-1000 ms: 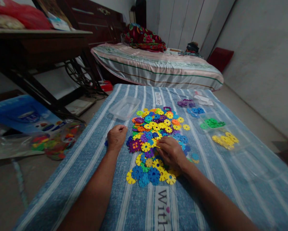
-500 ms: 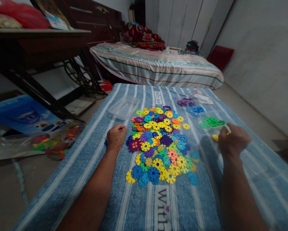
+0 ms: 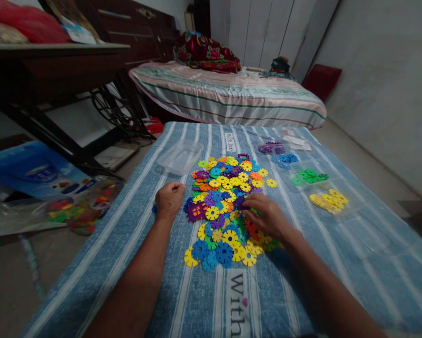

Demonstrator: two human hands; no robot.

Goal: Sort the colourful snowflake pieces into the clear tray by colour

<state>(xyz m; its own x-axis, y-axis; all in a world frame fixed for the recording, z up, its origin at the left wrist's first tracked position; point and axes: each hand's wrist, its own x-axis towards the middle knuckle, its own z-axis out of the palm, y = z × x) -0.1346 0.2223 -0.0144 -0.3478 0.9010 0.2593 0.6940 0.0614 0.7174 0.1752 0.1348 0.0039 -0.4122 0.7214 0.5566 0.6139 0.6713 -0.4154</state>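
Observation:
A heap of flat, notched plastic snowflake discs (image 3: 228, 183) in yellow, blue, orange, green and purple lies on the striped cloth. Over its right side reaches my right hand (image 3: 267, 213), thumb and fingers apart, fingertips at a dark purple piece (image 3: 239, 202). I see nothing held in it. My left hand (image 3: 169, 201) rests closed on the cloth left of the heap; its fingers are curled and any content is hidden. A purple square lattice piece (image 3: 196, 212) lies between that hand and the heap. A blue piece (image 3: 154, 209) shows beside the left wrist.
On the right, a clear divided tray (image 3: 358, 230) holds sorted purple, blue, green and yellow discs (image 3: 328, 201). A clear plastic box (image 3: 180, 157) stands at the back left. Beyond the table is a bed (image 3: 232, 96); a sewing-machine stand (image 3: 115, 110) is at left.
My right hand has moved left from the tray's yellow compartment to the heap, uncovering the yellow discs there. My left hand stays in place. The view has shifted slightly.

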